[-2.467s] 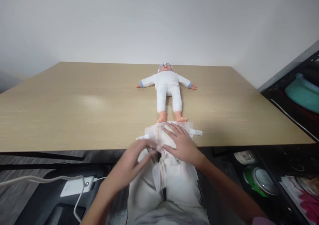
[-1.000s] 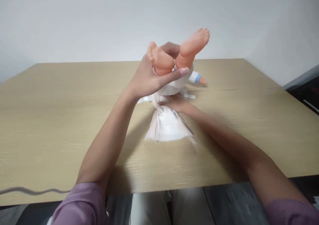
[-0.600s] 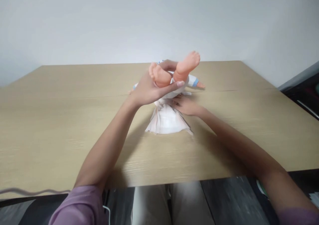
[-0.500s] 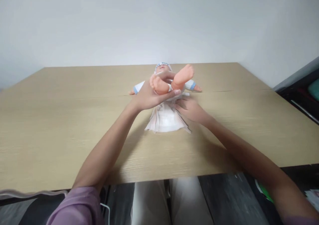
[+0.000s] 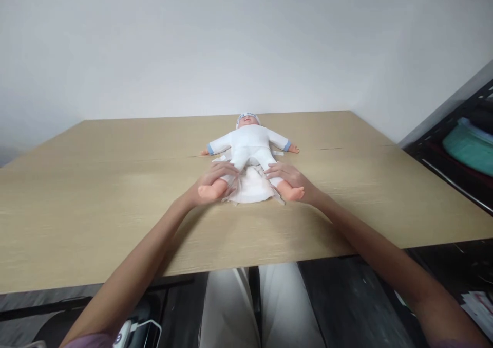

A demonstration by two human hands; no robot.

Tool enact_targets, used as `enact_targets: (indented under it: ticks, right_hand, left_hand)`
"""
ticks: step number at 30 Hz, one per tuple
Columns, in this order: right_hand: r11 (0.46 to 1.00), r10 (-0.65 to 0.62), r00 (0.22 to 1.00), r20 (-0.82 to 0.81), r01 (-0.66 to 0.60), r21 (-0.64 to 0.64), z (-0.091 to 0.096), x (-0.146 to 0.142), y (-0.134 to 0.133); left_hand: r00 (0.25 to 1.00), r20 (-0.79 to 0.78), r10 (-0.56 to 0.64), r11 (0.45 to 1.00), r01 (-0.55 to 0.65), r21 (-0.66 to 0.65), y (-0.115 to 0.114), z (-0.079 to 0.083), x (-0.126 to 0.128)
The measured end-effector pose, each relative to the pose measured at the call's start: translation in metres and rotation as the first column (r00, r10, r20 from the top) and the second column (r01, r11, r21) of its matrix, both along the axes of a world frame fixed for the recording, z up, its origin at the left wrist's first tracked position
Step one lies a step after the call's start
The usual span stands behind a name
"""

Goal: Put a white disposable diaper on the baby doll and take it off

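Observation:
A baby doll (image 5: pixel 250 136) in a white suit with blue cuffs and a white printed cap lies on its back, arms spread and bare feet toward me. Beneath its bottom a white diaper (image 5: pixel 252 186) is spread open, its front part reaching toward me between the legs. My left hand (image 5: pixel 213 178) is closed around the doll's leg on the left, fingers over the shin. On the other side my right hand (image 5: pixel 290 178) holds the right leg in the same way. Both legs are parted and lowered near the tabletop; my palms are partly hidden behind the feet.
The light wooden table (image 5: pixel 115 209) has a seam running across it and a white wall (image 5: pixel 215 55) behind. To the right stands a dark rack with a green item (image 5: pixel 470 145). Below the front edge are my legs (image 5: pixel 231 307) and a white cable (image 5: pixel 148 323).
The doll's legs, raised together in my left hand before, are now lowered and apart. My right hand has moved from beside the diaper onto the right leg. The camera view has shifted.

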State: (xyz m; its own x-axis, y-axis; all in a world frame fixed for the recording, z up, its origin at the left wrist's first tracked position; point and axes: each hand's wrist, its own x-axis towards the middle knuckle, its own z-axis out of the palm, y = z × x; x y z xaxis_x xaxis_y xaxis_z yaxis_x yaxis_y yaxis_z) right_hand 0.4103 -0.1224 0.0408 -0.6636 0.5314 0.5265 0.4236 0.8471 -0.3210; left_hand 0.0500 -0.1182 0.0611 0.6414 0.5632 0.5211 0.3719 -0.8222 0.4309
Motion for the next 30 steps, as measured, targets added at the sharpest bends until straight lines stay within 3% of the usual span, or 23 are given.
enact_targets:
  ticks: [4,12,16,21,24,27,30]
  right_hand:
    - [0.995,0.072,0.992,0.108,-0.079,0.058,-0.020,0.021,0.008]
    - [0.996,0.076,0.992,0.105,-0.081,0.042,-0.022,0.022,0.010]
    - [0.991,0.113,0.993,0.033,-0.110,-0.072,-0.020,0.022,0.008]
    - [0.935,0.084,0.993,-0.084,-0.108,-0.339,-0.016,0.027,0.009]
    - [0.910,0.043,0.992,-0.120,-0.089,-0.405,-0.010,0.027,0.004]
    - [0.945,-0.028,0.999,-0.029,0.017,-0.326,-0.006,0.015,-0.012]
    - [0.977,-0.140,0.980,0.139,0.159,-0.139,-0.008,-0.006,-0.031]
  left_hand:
    - [0.983,-0.175,-0.050,0.999,0.046,-0.028,-0.004,-0.021,-0.020]
    - [0.941,-0.328,-0.079,0.997,0.070,-0.040,-0.002,-0.018,-0.030]
    - [0.942,-0.329,-0.066,0.998,0.063,-0.019,-0.004,-0.020,-0.029]
    - [0.955,-0.293,-0.047,0.989,0.004,-0.147,-0.010,-0.013,-0.026]
    - [0.965,-0.261,-0.003,0.976,-0.054,-0.212,-0.017,-0.007,-0.018]
    - [0.954,-0.286,0.091,0.963,-0.157,-0.218,-0.028,-0.004,-0.003]
    - [0.931,-0.311,0.193,0.963,-0.240,-0.120,-0.036,-0.009,0.014]
